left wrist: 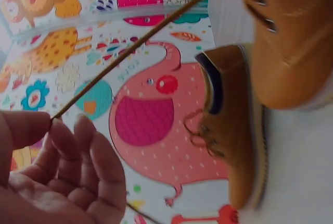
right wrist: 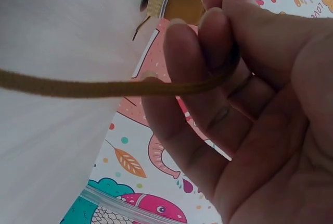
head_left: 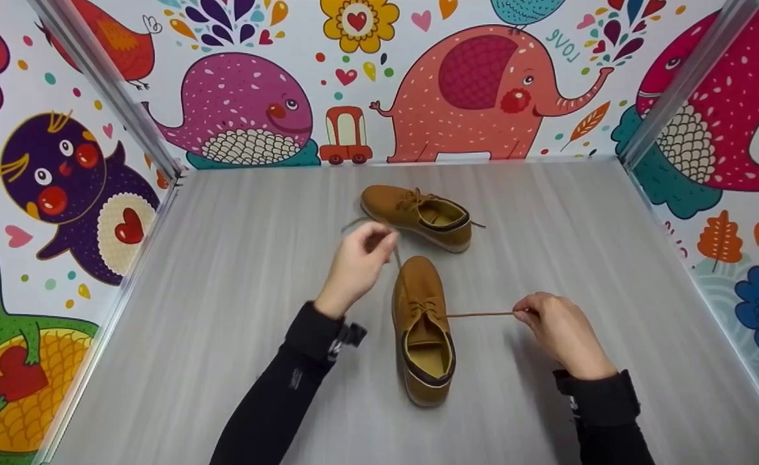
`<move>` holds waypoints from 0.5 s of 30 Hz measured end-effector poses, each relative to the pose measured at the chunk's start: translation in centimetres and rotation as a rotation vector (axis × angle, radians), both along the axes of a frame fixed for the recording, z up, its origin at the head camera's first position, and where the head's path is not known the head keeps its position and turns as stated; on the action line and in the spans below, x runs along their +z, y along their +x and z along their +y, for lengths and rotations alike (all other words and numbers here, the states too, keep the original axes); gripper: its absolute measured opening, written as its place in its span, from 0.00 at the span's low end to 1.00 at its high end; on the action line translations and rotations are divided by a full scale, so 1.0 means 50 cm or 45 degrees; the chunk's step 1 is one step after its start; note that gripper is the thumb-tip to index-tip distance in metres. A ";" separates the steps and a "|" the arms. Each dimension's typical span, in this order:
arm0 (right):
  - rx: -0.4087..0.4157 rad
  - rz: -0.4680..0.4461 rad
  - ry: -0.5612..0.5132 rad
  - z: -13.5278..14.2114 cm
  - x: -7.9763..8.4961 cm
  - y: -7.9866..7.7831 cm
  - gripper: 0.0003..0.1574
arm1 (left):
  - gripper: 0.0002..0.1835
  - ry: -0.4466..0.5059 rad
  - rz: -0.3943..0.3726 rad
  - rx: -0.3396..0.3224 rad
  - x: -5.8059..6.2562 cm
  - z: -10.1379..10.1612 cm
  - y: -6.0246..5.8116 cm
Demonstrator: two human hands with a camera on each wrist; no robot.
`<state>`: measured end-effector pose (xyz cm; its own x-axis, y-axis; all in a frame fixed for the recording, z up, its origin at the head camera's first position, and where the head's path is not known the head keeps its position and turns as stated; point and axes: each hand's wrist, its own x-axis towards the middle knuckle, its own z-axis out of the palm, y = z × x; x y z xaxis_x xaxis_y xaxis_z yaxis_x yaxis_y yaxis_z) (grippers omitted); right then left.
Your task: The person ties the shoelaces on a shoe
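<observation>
A tan lace-up shoe (head_left: 420, 278) stands upright on the floor between my hands, toe pointing away from me. My left hand (head_left: 356, 261), beyond the shoe's left side, pinches one shoelace end between thumb and forefinger. In the left wrist view this shoelace (left wrist: 125, 52) stretches straight from the eyelets to the fingertips, and a loose tail shows below the hand. On the shoe's right, my right hand (head_left: 563, 329) pinches the other shoelace end (head_left: 479, 315), drawn out sideways in a straight line. The right wrist view shows it passing over the fingers (right wrist: 166, 125).
The matching tan shoe (head_left: 389, 203) lies crosswise just beyond, toe to the left, with a lace end sticking out at its heel. A pale grey floor (head_left: 224, 258) is bounded by walls (head_left: 366, 84) printed with cartoon animals, with metal strips (head_left: 683, 84) at the corners.
</observation>
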<state>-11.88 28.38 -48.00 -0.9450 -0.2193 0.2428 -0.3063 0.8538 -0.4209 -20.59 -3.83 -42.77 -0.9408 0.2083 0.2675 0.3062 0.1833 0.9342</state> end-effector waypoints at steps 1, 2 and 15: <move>-0.001 0.003 0.004 0.001 0.000 0.001 0.01 | 0.08 -0.053 0.021 -0.037 0.007 0.018 -0.010; -0.002 0.007 0.007 0.001 0.001 0.001 0.01 | 0.08 -0.105 0.027 -0.074 0.013 0.037 -0.019; -0.060 0.033 0.052 0.013 -0.001 0.001 0.05 | 0.10 -0.563 -0.213 -0.476 -0.031 0.183 -0.069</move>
